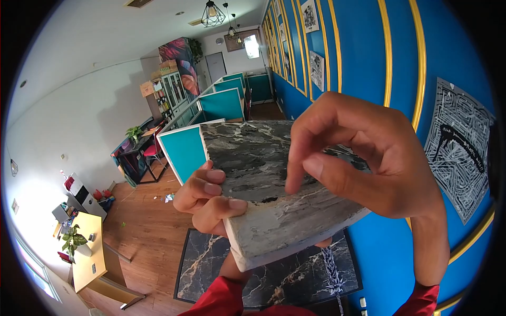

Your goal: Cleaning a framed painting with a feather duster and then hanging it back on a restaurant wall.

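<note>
A thick, block-like panel [253, 162], perhaps a stretched canvas, is raised tilted before me. Its face carries rough dark grey and black paint, and the near side is pale grey with whitish edges. My left hand [209, 197] grips it by the left edge, fingertips over the front corner and the rest of the hand partly hidden behind it. Over the right part of the panel hovers my right hand [363, 158], fingers curled and thumb apart from the index finger. That index fingertip is at the panel's near edge, beside a small dark spot. Nothing shows between the fingers.
Below the panel is a dark marble-patterned tabletop [205, 268] with a patterned black-and-white cord [334, 272] across it. A blue wall [359, 59] with gold mouldings and a pinned print [458, 154] runs close on my right. Teal partitions [221, 102] and a yellow desk [89, 245] stand beyond.
</note>
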Demonstrator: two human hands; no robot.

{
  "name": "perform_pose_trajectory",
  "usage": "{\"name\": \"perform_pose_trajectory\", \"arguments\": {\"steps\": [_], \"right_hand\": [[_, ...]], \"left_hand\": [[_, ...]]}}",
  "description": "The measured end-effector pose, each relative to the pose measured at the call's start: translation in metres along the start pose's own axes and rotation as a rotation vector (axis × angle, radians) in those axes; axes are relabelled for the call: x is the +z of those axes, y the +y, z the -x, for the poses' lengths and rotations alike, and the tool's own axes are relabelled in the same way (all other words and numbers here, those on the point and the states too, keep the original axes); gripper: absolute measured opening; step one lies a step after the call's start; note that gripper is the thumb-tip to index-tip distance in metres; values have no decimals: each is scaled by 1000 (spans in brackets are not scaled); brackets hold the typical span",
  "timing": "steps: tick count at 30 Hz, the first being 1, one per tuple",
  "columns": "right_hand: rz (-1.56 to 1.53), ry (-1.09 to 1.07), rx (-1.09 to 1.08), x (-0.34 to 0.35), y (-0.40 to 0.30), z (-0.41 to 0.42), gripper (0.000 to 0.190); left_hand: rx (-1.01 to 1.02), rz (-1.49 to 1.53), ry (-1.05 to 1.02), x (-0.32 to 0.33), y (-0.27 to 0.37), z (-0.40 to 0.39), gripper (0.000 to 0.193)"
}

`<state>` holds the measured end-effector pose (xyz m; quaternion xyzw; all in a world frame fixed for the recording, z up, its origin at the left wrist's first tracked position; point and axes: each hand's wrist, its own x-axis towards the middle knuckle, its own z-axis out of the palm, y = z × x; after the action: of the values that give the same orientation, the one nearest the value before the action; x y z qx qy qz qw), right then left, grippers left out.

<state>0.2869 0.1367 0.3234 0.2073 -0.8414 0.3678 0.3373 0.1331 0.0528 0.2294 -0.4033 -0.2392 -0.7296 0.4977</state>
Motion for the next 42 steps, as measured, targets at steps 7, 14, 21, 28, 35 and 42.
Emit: {"name": "perform_pose_trajectory", "arguments": {"steps": [7,14,21,28,35,42], "right_hand": [[34,-33,37,-4,-3,1,21],[130,13,-104,7,11,4,21],[105,55,-113,6,9,4,20],[37,107,-93,7,-4,6,21],[61,30,-70,6,-5,11,21],[328,239,-26,-32,12,25,20]], "left_hand": [[-28,0,25,3,0,0,30],[-22,22,9,-1,-5,2,28],[-31,-46,-36,-3,-5,-1,32],[2,-26,28,-3,-7,-5,34],[176,-175,-51,-30,-47,16,29],[95,-178,140,-39,-88,29,39]]}}
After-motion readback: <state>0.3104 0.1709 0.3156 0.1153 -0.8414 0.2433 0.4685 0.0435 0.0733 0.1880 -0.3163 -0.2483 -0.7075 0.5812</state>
